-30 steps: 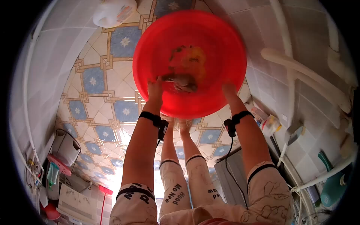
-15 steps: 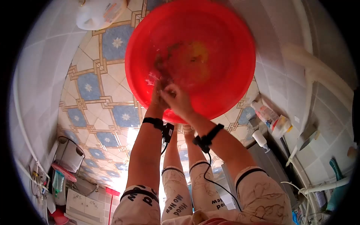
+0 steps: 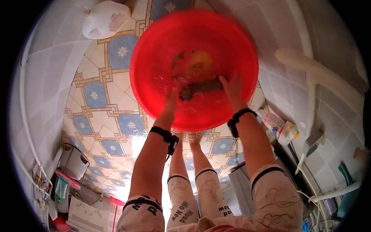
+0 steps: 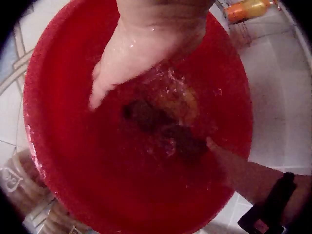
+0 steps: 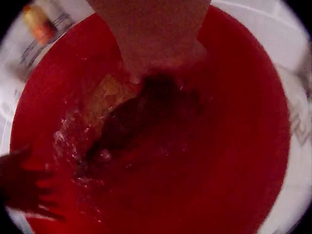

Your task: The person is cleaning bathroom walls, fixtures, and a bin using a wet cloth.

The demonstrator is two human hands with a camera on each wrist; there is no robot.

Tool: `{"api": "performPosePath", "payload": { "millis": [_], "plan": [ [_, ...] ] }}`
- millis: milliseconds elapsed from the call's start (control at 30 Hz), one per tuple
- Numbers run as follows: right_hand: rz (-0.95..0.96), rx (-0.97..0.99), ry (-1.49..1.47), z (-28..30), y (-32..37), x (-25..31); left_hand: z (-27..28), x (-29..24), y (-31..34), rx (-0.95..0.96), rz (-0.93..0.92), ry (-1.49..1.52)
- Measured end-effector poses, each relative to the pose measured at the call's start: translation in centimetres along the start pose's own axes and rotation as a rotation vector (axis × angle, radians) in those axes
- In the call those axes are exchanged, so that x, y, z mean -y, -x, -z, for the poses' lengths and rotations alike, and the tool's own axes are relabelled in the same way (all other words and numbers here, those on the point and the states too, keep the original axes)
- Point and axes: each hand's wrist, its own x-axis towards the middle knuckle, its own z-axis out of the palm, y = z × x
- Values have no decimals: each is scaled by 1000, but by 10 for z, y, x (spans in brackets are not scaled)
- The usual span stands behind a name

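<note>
A long dark cloth (image 3: 203,88) lies in water inside a large red basin (image 3: 193,120). Its right end is gripped by my right hand (image 3: 234,89), with the thumb showing along the cloth and the other fingers mostly hidden. On the cloth's left side, my left hand (image 3: 170,103) is held over the water, apart from the cloth. In the right wrist view, that left hand (image 5: 27,187) has its fingers spread. The left wrist view shows the dark cloth (image 4: 165,126) stretched out between the two hands.
A yellow pattern (image 3: 200,62) shows on the basin's bottom. A white jug (image 3: 106,20) stands on the tiled floor at the upper left. White pipes (image 3: 309,63) run along the right wall, with bottles (image 3: 280,125) below them. My feet are right behind the basin.
Both hands came together at the basin's left side, then parted. The right hand moved back rightward with the cloth, which is now stretched out; the left hand has let go of it.
</note>
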Motion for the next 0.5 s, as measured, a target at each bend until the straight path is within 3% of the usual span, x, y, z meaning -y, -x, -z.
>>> {"api": "performPosePath", "payload": {
  "millis": [33,100,133,200,233,267,300,333,367,400,433,467,500],
  "plan": [
    [383,-192,207,-41,0,-22,1,2,-4,-2,3,-2],
    [489,-78,-136,-107,5,-34,2,3,-9,41,40,238],
    [177,232,-668,-133,14,-14,5,2,-13,38,41,232],
    [-21,589,-1044,-73,73,54,14,1,-17,332,102,506],
    [140,447,-940,-39,101,83,17,1,-18,333,99,506],
    [296,306,-829,-15,126,102,20,3,-19,501,103,608],
    [300,300,-825,-4,140,108,19,4,-20,674,104,707],
    [548,198,-736,3,150,114,13,5,-20,680,98,707],
    [787,93,-639,8,154,116,3,10,-17,933,-60,884],
    [789,88,-639,8,149,113,-4,8,-6,1055,-150,966],
    [765,105,-436,7,137,106,-11,5,5,1186,-232,1049],
    [735,121,-234,4,122,97,-15,-10,30,813,-140,895],
    [445,270,-137,-1,99,87,-20,-19,43,445,-49,731]
  ]
}}
